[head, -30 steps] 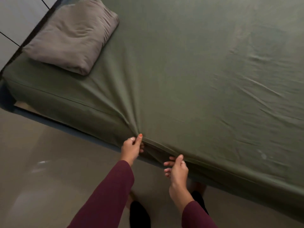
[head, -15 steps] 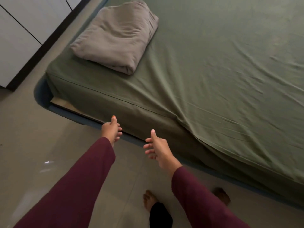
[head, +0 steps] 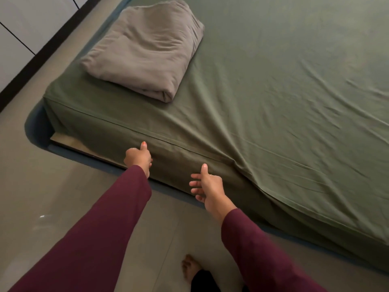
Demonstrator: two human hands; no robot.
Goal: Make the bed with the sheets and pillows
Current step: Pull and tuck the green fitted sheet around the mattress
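A bedroom in a home: a low bed (head: 273,102) fills most of the view, its mattress covered by a green sheet (head: 294,144), with a folded grey pillow (head: 145,51) near one corner. Smooth floor tiles (head: 52,197) surround it, white wardrobe panels (head: 25,28) stand alongside, and the person is barefoot

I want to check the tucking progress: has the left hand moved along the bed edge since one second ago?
Yes. The left hand has let go of the bunched green sheet and shifted along the mattress side toward the corner where the grey folded pillow lies.
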